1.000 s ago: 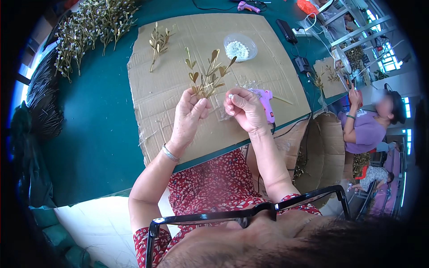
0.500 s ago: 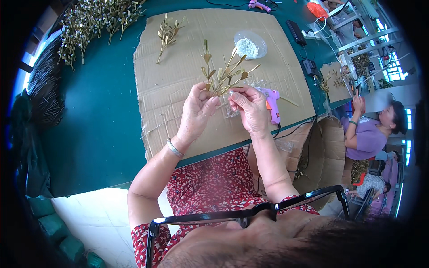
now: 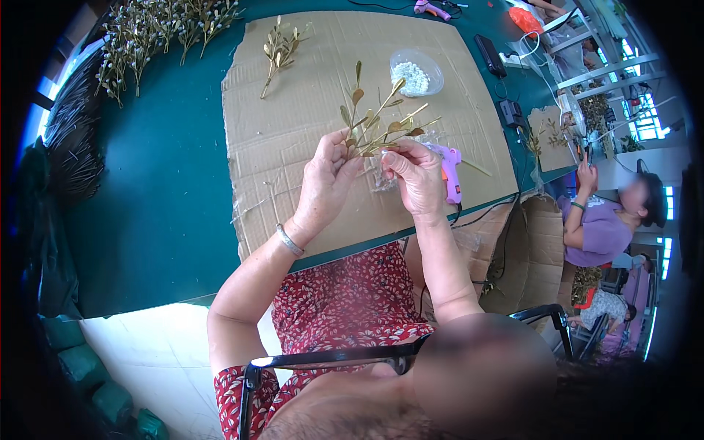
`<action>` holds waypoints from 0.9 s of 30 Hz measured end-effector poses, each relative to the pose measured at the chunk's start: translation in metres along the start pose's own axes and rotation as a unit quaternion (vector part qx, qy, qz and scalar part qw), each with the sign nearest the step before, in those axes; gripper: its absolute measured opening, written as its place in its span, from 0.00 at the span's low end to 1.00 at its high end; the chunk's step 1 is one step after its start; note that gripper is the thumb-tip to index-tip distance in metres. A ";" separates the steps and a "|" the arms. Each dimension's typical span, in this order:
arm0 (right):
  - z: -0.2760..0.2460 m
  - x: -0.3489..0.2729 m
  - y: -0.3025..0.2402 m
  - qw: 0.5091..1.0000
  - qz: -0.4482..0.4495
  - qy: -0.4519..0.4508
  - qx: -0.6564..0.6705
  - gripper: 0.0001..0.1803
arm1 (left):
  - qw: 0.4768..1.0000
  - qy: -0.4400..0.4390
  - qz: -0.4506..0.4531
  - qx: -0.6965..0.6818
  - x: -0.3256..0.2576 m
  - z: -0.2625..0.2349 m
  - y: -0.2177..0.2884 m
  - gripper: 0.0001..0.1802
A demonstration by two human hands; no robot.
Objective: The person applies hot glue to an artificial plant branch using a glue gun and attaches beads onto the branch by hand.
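Note:
A gold artificial leaf sprig (image 3: 372, 121) stands up from my left hand (image 3: 328, 172), whose fingers are closed round its lower stems. My right hand (image 3: 418, 176) pinches at the sprig's right side, with a small pale bead (image 3: 386, 152) showing at its fingertips. Right beside that hand lies a purple glue gun (image 3: 452, 176) on the cardboard sheet (image 3: 293, 205). Behind the hands a clear round tub (image 3: 434, 67) holds many white beads (image 3: 412, 78). Another gold sprig (image 3: 279, 55) rests on the cardboard's far left.
Finished-looking beaded sprigs (image 3: 161, 37) are heaped at the far left of the green table (image 3: 147, 220), beside a bundle of dark stems (image 3: 77, 125). A black power adapter (image 3: 489, 55) and cables lie at the right. Another person in a purple shirt (image 3: 601, 231) works further right.
The sprig has tilted slightly to the right in my hands, its leaves turning a little. Both hands keep nearly the same place and grip.

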State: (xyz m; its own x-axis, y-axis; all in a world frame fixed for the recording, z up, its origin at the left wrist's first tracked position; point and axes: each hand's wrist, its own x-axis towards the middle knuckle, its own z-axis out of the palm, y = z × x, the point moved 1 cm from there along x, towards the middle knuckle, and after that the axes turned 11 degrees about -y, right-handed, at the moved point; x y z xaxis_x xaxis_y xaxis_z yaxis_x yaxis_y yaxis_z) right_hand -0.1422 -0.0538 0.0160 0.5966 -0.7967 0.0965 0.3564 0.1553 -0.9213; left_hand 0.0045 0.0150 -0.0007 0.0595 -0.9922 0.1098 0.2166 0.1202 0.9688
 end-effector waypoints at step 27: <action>0.041 0.006 0.021 0.914 -0.271 0.079 -0.291 0.10 | 0.983 -0.023 -0.004 -0.185 0.001 0.005 0.008 0.17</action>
State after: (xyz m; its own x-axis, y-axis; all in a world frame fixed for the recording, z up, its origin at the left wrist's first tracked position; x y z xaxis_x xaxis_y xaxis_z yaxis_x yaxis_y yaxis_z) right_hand -0.1015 -0.0313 0.0131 0.3189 -0.7458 0.5848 0.0980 -0.5878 -0.8030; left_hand 0.0018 0.0148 0.0079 0.0147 -0.9927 0.1200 0.5561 0.1079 0.8241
